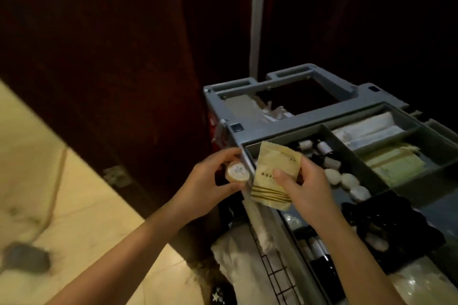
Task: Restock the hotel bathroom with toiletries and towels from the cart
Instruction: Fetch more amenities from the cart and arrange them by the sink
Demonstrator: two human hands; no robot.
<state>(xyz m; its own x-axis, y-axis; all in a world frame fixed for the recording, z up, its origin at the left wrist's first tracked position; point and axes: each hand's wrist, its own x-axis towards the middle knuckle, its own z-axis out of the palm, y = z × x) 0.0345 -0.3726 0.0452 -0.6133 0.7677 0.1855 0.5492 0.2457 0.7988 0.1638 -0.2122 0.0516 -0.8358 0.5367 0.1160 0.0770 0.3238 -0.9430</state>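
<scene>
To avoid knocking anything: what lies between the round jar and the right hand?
Head view: the beige packet, pinched by the right hand, and behind it the tray's rim.

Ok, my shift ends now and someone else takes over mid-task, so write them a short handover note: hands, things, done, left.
Left hand grips a small round labelled container.
Right hand pinches a beige sachet over the cart tray.
In the tray: small bottles, round white pieces, flat packets.
Done: two toiletries picked.
Left: carry them to the bathroom, which is not in view, and fetch towels; white fabric sits lower on the cart.
</scene>
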